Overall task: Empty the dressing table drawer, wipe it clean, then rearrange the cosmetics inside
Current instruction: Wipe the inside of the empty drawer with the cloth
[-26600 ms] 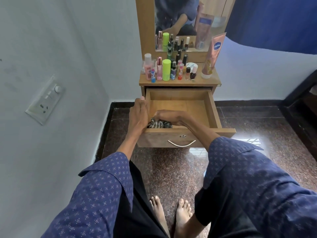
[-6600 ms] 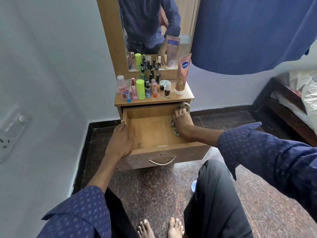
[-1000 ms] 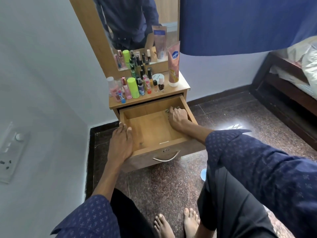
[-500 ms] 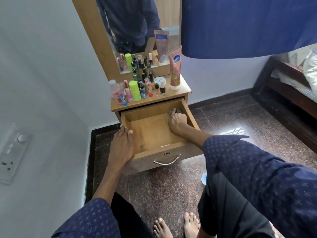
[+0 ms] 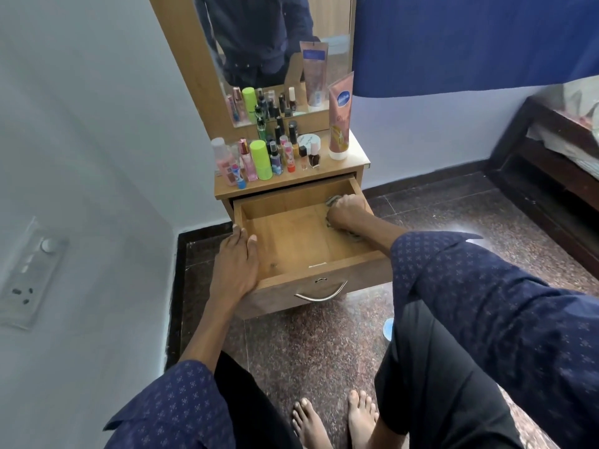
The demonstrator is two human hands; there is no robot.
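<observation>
Left hand flat, fingers straight, on wooden drawer rim; right hand fisted round crumpled cloth in back corner.

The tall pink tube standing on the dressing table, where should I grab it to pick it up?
Probably round the middle of the pink tube, coming from the front or right. It stands upright on its white cap, tall and narrow, so a low or top grip might tip it. The small bottles crowd its left; the right side looks free.
</observation>
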